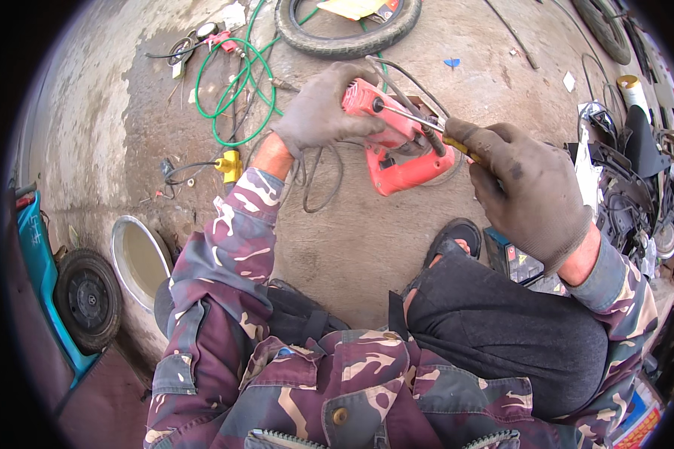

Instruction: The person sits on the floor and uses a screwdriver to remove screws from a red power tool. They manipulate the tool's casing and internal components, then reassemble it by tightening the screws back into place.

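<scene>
My left hand (314, 112), in a grey-brown work glove, is closed around the end of a red power tool (408, 173) with a loop handle, holding it over the concrete. In my gloved right hand (532, 191) is a screwdriver (416, 118), its yellow handle mostly covered by the fingers. The screwdriver's thin metal shaft points left, and its tip meets or nearly meets a round black cap (377, 105) on the tool's body. Whether the tip sits in a slot cannot be made out. A dark power cord runs by the tool's handle.
A tyre (344, 48) lies beyond the tool, near a tangled green hose (200, 93). A yellow connector (230, 165), a pale basin (120, 251) and a small wheel (88, 299) are at left. Black scrap parts (625, 194) crowd the right, with a battery-like box (515, 260) by my foot.
</scene>
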The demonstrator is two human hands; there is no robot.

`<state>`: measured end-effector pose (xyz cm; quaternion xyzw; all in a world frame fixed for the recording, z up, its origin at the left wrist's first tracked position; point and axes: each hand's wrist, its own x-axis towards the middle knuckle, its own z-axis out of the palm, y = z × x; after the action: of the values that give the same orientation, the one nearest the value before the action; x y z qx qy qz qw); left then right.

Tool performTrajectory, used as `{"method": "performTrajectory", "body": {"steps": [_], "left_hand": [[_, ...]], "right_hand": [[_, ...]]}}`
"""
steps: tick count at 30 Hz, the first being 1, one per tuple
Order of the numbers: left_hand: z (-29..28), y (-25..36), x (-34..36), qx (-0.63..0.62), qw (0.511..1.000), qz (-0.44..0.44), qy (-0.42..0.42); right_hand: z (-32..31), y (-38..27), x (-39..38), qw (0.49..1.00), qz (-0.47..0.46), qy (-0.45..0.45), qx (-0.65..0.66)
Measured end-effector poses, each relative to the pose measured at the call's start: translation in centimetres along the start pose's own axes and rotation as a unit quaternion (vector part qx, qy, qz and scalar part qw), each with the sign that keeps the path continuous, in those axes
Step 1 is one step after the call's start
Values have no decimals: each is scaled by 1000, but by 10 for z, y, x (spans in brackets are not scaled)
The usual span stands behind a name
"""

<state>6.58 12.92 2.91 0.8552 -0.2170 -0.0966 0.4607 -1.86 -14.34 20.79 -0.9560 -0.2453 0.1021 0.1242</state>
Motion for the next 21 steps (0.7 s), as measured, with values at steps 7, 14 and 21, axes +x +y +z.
{"method": "performTrajectory", "body": {"steps": [7, 14, 21], "left_hand": [[3, -3, 2, -6, 1000, 13, -8], [3, -2, 2, 20, 1000, 5, -5], [3, -5, 3, 26, 999, 24, -9]], "right_hand": [[-4, 1, 0, 997, 43, -23, 64], [-5, 1, -3, 998, 54, -23, 36], [-4, 6, -2, 997, 31, -26, 69]]}}
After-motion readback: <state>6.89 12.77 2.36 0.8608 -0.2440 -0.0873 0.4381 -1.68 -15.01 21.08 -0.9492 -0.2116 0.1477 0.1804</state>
